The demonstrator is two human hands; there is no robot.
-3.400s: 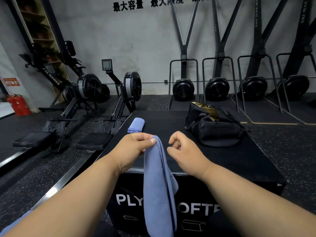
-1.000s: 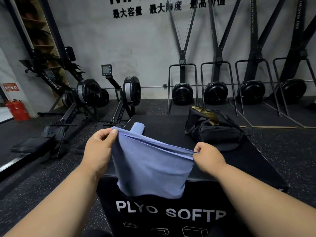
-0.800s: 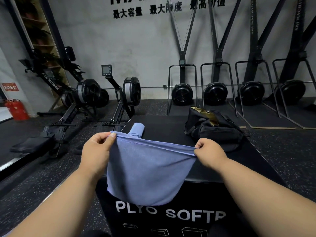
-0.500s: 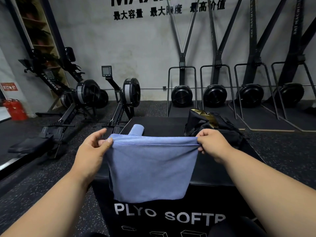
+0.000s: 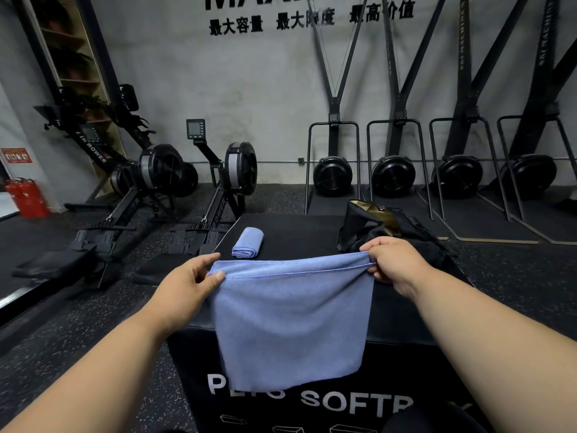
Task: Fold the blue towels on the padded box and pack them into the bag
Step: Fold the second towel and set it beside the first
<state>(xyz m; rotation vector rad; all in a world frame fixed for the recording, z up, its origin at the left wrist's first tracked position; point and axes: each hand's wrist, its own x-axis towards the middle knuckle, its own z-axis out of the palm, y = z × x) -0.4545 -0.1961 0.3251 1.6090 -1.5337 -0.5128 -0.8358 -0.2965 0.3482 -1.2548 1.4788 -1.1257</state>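
You hold a blue towel (image 5: 292, 323) stretched between both hands above the near edge of a black padded box (image 5: 299, 235), whose front face reads in white capitals "SOFT", with the letters before it partly covered by the hanging cloth. Your left hand (image 5: 187, 284) pinches the towel's upper left corner between thumb and fingers; your right hand (image 5: 393, 264) grips the upper right corner with fingers curled round it. The towel's top edge runs level from left to right, doubled over so that a stitched hem shows just below the fold, and the cloth hangs straight down in front of the box.

A second towel (image 5: 248, 242), already folded into a small roll, lies on the box's far left part, its long axis running away from you. A black bag (image 5: 384, 229) with a gold-coloured lining at its open mouth sits on the far right part, partly behind your right hand.

On the grey wall (image 5: 249, 73) black characters read "最大容量", with more lettering beside and above that is cut off or blurred. A rowing machine (image 5: 103, 157) at left carries the word "ROWER".
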